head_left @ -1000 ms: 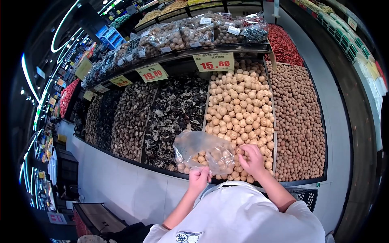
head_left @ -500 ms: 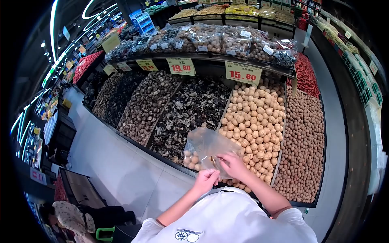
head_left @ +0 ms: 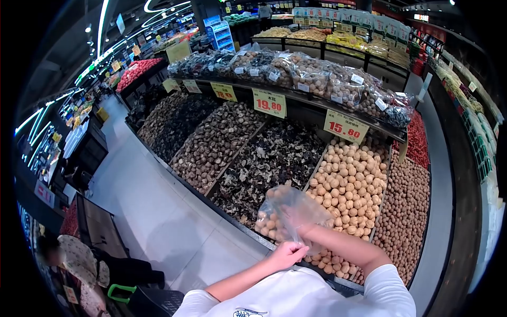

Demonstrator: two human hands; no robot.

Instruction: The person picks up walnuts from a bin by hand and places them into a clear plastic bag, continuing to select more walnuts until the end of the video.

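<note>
A clear plastic bag (head_left: 311, 207) with several walnuts in its left part hangs over the front of the bins, in front of the black wood ear fungus (head_left: 274, 158) and the pale walnuts (head_left: 351, 185). My left hand (head_left: 289, 253) is closed, pinching the bag's lower edge near my shirt. My right hand (head_left: 300, 217) reaches to the bag from the right and appears to be inside it. Its fingers are blurred behind the plastic, so what they hold cannot be made out.
Dried mushrooms (head_left: 216, 140) fill bins to the left, smaller brown nuts (head_left: 405, 201) and red chillies (head_left: 412, 134) to the right. Bagged goods (head_left: 301, 74) line a shelf above price signs (head_left: 346, 127). Another person (head_left: 79, 264) and a green-handled basket (head_left: 124, 290) are at lower left.
My right hand has moved from the bag's edge farther into the bag, and the plastic now covers its fingers. My left hand keeps its pinch. The view has shifted, so the bins appear lower and farther right.
</note>
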